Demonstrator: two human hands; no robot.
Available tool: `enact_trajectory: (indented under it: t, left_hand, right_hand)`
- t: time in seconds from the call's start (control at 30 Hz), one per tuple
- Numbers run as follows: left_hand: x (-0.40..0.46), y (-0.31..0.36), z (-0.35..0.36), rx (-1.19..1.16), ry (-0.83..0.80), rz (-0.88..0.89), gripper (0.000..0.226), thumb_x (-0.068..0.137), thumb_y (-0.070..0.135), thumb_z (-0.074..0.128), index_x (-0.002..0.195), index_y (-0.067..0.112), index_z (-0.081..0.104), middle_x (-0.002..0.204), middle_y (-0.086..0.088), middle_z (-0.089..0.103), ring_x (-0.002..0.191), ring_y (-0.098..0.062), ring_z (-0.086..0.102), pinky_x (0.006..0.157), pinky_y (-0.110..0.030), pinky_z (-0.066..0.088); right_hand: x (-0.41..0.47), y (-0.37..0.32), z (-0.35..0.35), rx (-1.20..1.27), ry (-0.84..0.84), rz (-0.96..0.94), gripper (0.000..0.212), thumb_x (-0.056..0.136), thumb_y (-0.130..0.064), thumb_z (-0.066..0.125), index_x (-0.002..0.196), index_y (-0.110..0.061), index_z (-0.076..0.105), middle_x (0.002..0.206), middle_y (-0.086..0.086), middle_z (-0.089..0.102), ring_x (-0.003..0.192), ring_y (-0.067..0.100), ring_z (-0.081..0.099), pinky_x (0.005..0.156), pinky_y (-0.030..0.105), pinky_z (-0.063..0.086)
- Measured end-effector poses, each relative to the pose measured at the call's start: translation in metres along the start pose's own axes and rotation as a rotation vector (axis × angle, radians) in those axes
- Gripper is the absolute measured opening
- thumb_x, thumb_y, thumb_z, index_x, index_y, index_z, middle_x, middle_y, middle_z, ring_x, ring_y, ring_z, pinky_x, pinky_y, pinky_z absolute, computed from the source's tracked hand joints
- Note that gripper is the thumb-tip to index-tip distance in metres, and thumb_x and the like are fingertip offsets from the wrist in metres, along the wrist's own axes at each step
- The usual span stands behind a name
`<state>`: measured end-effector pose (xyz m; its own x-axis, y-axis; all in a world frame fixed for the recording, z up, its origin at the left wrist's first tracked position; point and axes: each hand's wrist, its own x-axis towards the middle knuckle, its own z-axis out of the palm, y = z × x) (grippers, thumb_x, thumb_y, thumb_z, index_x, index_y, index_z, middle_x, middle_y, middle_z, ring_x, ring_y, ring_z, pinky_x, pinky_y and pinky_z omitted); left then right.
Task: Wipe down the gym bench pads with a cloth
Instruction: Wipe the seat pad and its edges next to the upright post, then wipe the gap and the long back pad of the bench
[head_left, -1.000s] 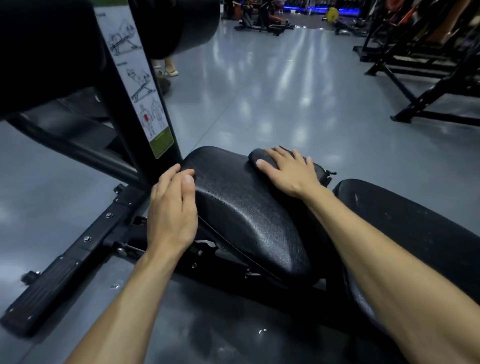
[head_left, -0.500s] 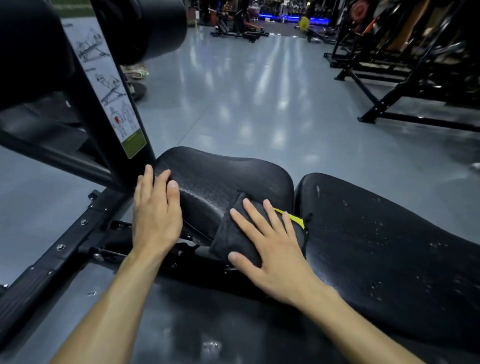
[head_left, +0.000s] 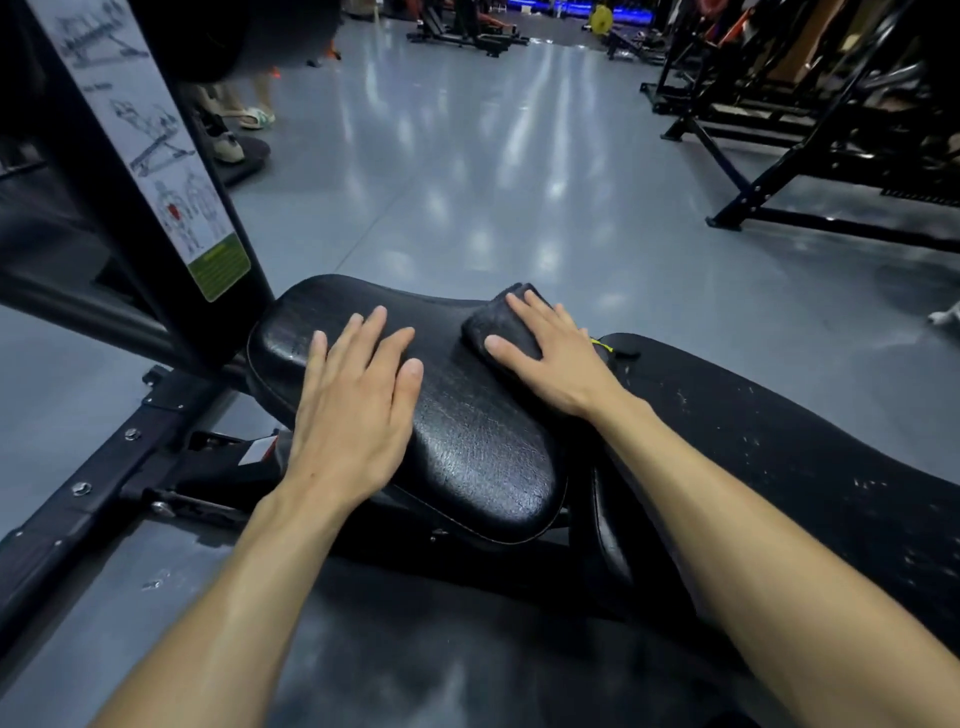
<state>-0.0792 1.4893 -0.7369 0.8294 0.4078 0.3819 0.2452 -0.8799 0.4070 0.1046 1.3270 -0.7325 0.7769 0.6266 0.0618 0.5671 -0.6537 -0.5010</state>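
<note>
Head view: nearest, both forearms reach forward over the dark floor (head_left: 363, 649) to the bench. The left hand (head_left: 353, 405) lies flat, fingers straight and slightly spread, on the near-left part of the seat pad (head_left: 478, 452), its heel at the pad's near edge. The right hand (head_left: 556, 358) presses flat, fingers straight, on the dark cloth (head_left: 498, 322), which sits bunched at the seat pad's far right edge, just beside the gap to the back pad (head_left: 779, 441). Between the hands the seat pad is bare. The back pad, flecked with white specks, runs off to the right. Left of the seat rises the frame post (head_left: 130, 171) with its label (head_left: 171, 182). Beyond lies open grey floor, with racks (head_left: 831, 130) far right.
</note>
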Motion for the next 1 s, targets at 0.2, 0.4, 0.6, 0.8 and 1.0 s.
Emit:
enact_trajectory:
  t: [0.2, 0.4, 0.6, 0.8, 1.0]
  left_hand:
    - [0.008, -0.002, 0.003, 0.022, 0.007, 0.010, 0.057, 0.104, 0.047, 0.021, 0.151, 0.022, 0.045, 0.166, -0.001, 0.029, 0.155, -0.017, 0.017, 0.127, -0.040, -0.003]
    - [0.005, 0.001, -0.006, -0.045, -0.014, 0.008, 0.059, 0.103, 0.046, 0.022, 0.151, 0.021, 0.045, 0.166, -0.002, 0.029, 0.156, -0.018, 0.017, 0.126, -0.039, -0.003]
    - [-0.007, 0.003, -0.019, -0.082, -0.058, 0.003, 0.051, 0.108, 0.042, 0.028, 0.150, 0.020, 0.045, 0.165, -0.002, 0.030, 0.155, -0.019, 0.019, 0.126, -0.040, -0.001]
    - [-0.025, 0.024, -0.026, -0.182, -0.115, -0.009, 0.048, 0.108, 0.037, 0.033, 0.149, 0.018, 0.047, 0.162, -0.005, 0.035, 0.153, -0.017, 0.025, 0.126, -0.039, 0.003]
    - [-0.043, 0.068, -0.018, -0.238, -0.185, 0.072, 0.047, 0.108, 0.036, 0.032, 0.148, 0.016, 0.048, 0.159, -0.005, 0.041, 0.151, -0.014, 0.029, 0.126, -0.043, 0.008]
  right_hand:
    - [0.045, 0.010, -0.015, 0.073, -0.055, 0.086, 0.091, 0.083, -0.078, 0.053, 0.155, -0.024, 0.035, 0.156, 0.000, 0.044, 0.142, 0.021, 0.043, 0.115, 0.036, 0.033]
    - [0.049, 0.009, -0.009, -0.018, -0.021, 0.146, 0.084, 0.072, -0.091, 0.043, 0.131, -0.032, 0.052, 0.127, 0.001, 0.064, 0.118, 0.029, 0.060, 0.100, 0.043, 0.047]
    - [0.008, 0.005, 0.004, -0.127, 0.078, 0.065, 0.071, 0.101, -0.051, 0.046, 0.158, -0.013, 0.027, 0.166, 0.012, 0.023, 0.151, 0.032, 0.023, 0.123, 0.040, 0.019]
    - [-0.085, -0.006, -0.001, 0.225, 0.145, 0.006, 0.038, 0.103, -0.037, 0.048, 0.137, -0.024, 0.056, 0.140, 0.003, 0.060, 0.131, 0.019, 0.051, 0.109, 0.036, 0.038]
    - [-0.144, -0.020, -0.042, 1.077, 0.202, 0.359, 0.031, 0.100, -0.040, 0.056, 0.097, -0.014, 0.074, 0.093, 0.005, 0.079, 0.092, 0.025, 0.073, 0.090, 0.043, 0.057]
